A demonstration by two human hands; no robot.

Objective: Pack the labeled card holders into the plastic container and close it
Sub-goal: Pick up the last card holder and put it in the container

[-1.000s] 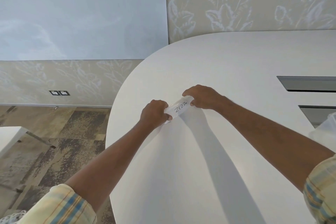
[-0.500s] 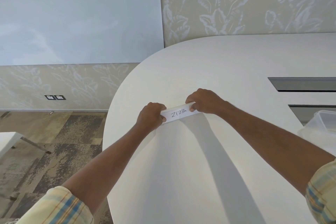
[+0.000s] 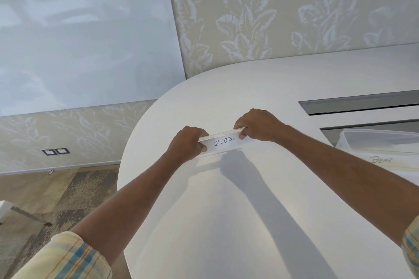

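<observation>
Presently the fingers (image 3: 242, 136) of both hands are clamped on the ends of the ZEBRA card holder (image 3: 223, 142), held just above the counter (image 3: 226, 222). Advise carrying it level to the plastic container (image 3: 381, 142) at right, keeping the card seated.

Cut off by the right edge — plastic container (image 3: 383, 142), only its left part showing beside the counter (image 3: 249, 210). Both ends of the ZEBRA card holder (image 3: 223, 142) hidden — inside the left grip (image 3: 188, 142) and right grip (image 3: 258, 125).
</observation>
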